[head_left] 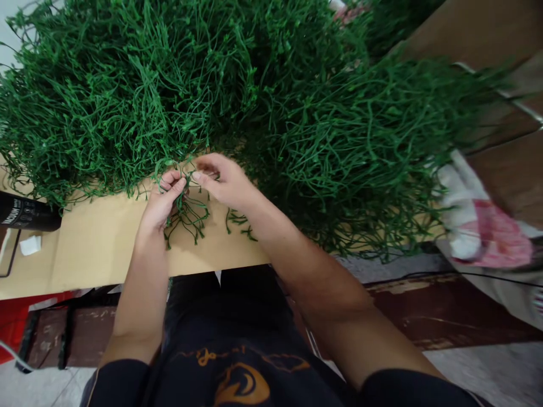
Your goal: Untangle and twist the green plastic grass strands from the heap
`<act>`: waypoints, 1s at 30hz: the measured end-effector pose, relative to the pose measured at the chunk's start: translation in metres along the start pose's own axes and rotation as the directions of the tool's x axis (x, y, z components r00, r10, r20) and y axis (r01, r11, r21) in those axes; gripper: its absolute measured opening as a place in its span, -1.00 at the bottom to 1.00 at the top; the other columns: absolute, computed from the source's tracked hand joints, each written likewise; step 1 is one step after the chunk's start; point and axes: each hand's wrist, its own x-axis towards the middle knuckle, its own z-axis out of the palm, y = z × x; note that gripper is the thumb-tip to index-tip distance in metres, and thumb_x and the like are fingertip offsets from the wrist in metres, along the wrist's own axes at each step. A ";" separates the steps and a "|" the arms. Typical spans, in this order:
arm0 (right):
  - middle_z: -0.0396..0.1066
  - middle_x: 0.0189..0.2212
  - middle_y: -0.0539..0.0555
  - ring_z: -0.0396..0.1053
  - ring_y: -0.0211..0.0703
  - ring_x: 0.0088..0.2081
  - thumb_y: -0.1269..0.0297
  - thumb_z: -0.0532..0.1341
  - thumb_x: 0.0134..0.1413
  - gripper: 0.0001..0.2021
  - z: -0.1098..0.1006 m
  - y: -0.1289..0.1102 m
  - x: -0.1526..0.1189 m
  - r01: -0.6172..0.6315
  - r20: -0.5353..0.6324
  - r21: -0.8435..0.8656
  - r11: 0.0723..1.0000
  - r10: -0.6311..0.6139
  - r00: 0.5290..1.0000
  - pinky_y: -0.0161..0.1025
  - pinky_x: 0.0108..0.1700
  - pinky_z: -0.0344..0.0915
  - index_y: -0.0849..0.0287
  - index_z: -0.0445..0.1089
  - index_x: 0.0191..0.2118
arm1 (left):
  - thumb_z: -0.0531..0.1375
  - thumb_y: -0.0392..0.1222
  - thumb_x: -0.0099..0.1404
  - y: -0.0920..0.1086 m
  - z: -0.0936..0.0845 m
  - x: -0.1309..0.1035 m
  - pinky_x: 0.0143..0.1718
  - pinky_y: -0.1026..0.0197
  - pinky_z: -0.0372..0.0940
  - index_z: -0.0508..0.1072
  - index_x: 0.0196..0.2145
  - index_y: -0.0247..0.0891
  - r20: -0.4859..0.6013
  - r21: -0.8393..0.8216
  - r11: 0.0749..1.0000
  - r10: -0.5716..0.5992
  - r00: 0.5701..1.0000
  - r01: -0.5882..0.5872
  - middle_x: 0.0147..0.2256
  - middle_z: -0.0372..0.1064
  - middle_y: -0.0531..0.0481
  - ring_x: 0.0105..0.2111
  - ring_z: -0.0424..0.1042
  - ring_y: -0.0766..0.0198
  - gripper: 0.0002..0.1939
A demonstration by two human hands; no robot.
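While big green heaps (212, 85) fill the far worktop (97, 243), my left hand (163, 198) and right hand (223, 181) pinch one plastic sprig (189, 212) at the near edge; most looks unworked.

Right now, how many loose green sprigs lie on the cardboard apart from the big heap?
2 that I can make out: one sprig hanging from the left hand and right hand, one small sprig lying beside the right wrist. Others may be hidden under the heap.
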 end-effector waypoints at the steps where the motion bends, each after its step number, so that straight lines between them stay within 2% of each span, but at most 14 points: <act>1: 0.27 -0.44 0.02 0.23 -0.27 -0.35 0.15 0.13 0.05 -0.78 0.003 -0.001 0.001 -0.036 0.077 0.052 0.998 0.032 0.997 -0.25 -0.27 0.24 0.23 0.31 -0.32 | 0.32 -0.03 -0.01 0.000 0.000 0.000 -0.50 0.36 0.18 0.37 -0.45 -0.27 -0.010 0.005 1.000 -0.003 1.000 0.003 -0.53 0.28 0.12 -0.57 0.24 0.47 -0.71; 2: 0.22 -0.52 -0.02 0.19 -0.31 -0.42 0.20 0.11 0.06 -0.81 0.006 -0.002 0.001 -0.075 0.133 0.086 0.994 0.063 0.989 -0.28 -0.33 0.19 0.24 0.29 -0.40 | 0.32 -0.02 0.00 0.001 0.000 -0.001 -0.50 0.36 0.17 0.38 -0.44 -0.26 -0.022 0.009 1.000 -0.010 1.000 0.010 -0.52 0.29 0.12 -0.56 0.23 0.47 -0.71; 4: 0.11 -0.61 -0.07 0.07 -0.37 -0.50 0.29 0.10 0.06 -0.81 0.008 -0.006 -0.001 -0.144 0.170 0.119 0.982 0.122 0.978 -0.31 -0.40 0.09 0.24 0.23 -0.51 | 0.31 -0.02 0.01 0.001 0.000 0.000 -0.50 0.35 0.16 0.38 -0.45 -0.26 -0.039 0.021 1.000 -0.021 0.999 0.022 -0.52 0.30 0.11 -0.56 0.21 0.47 -0.72; 7: 0.06 -0.63 -0.11 0.00 -0.40 -0.53 0.37 0.11 0.04 -0.84 0.006 -0.009 -0.002 -0.202 0.128 0.200 0.959 0.179 0.975 -0.33 -0.42 0.03 0.24 0.22 -0.53 | 0.29 -0.02 0.05 0.001 0.002 0.001 -0.50 0.33 0.14 0.36 -0.52 -0.26 -0.013 0.073 0.997 -0.029 0.999 0.030 -0.59 0.23 0.12 -0.58 0.18 0.45 -0.73; 11: 0.15 -0.62 -0.10 0.08 -0.39 -0.52 0.39 0.13 0.00 -0.88 0.000 -0.005 -0.003 -0.207 0.075 0.257 0.944 0.194 0.978 -0.32 -0.39 0.07 0.24 0.27 -0.52 | 0.26 -0.04 0.09 -0.002 0.005 0.003 -0.51 0.31 0.10 0.30 -0.62 -0.27 -0.021 0.172 0.985 -0.006 1.000 0.010 -0.65 0.15 0.12 -0.59 0.13 0.43 -0.69; 15: 0.18 -0.63 -0.08 0.10 -0.36 -0.52 0.31 0.18 -0.02 -0.85 -0.008 -0.001 -0.006 -0.152 -0.047 0.150 0.977 0.160 0.986 -0.31 -0.41 0.04 0.25 0.34 -0.53 | 0.23 -0.02 0.12 -0.006 0.004 0.003 -0.51 0.30 0.06 0.28 -0.63 -0.27 -0.031 0.276 0.961 0.004 1.000 0.005 -0.64 0.12 0.12 -0.59 0.09 0.42 -0.66; 19: 0.22 -0.61 -0.06 0.13 -0.35 -0.50 0.13 0.17 0.02 -0.72 -0.014 -0.004 -0.009 -0.090 -0.149 0.113 0.990 0.107 0.983 -0.29 -0.39 0.08 0.22 0.34 -0.55 | 0.20 -0.03 0.15 -0.008 0.004 0.005 -0.48 0.30 0.05 0.24 -0.64 -0.27 -0.015 0.344 0.938 0.042 0.999 -0.034 -0.63 0.07 0.12 -0.56 0.07 0.41 -0.65; 22: 0.25 -0.58 -0.03 0.20 -0.33 -0.46 -0.02 0.13 0.04 -0.62 -0.009 -0.008 -0.012 -0.063 -0.205 0.233 0.970 0.112 0.972 -0.28 -0.34 0.17 0.19 0.25 -0.58 | 0.19 -0.05 0.16 -0.012 0.003 0.008 -0.46 0.29 0.05 0.23 -0.63 -0.26 -0.014 0.336 0.941 0.044 0.999 -0.037 -0.64 0.07 0.12 -0.57 0.07 0.41 -0.66; 25: 0.26 -0.54 -0.02 0.26 -0.32 -0.43 -0.11 0.10 0.02 -0.57 -0.001 -0.011 -0.014 -0.049 -0.204 0.396 0.917 0.140 0.969 -0.27 -0.31 0.26 0.16 0.16 -0.58 | 0.20 -0.06 0.16 -0.017 0.002 0.011 -0.47 0.28 0.04 0.22 -0.63 -0.26 -0.034 0.286 0.958 0.032 0.999 -0.021 -0.64 0.05 0.13 -0.58 0.05 0.41 -0.67; 28: 0.24 -0.52 -0.02 0.27 -0.32 -0.44 -0.12 0.09 0.03 -0.58 0.001 -0.015 -0.017 -0.049 -0.196 0.495 0.867 0.167 0.966 -0.29 -0.38 0.29 0.14 0.10 -0.55 | 0.20 -0.06 0.15 -0.020 0.003 0.012 -0.46 0.29 0.03 0.23 -0.61 -0.26 -0.011 0.272 0.962 0.033 0.999 -0.028 -0.63 0.03 0.15 -0.58 0.03 0.42 -0.68; 30: 0.23 -0.51 -0.02 0.28 -0.33 -0.44 -0.10 0.06 0.06 -0.60 -0.002 -0.020 -0.019 -0.033 -0.218 0.502 0.864 0.163 0.962 -0.30 -0.42 0.29 0.13 0.08 -0.53 | 0.20 -0.06 0.15 -0.019 0.005 0.011 -0.45 0.29 0.04 0.23 -0.62 -0.27 0.005 0.293 0.955 0.052 0.999 -0.051 -0.63 0.01 0.15 -0.57 0.03 0.42 -0.67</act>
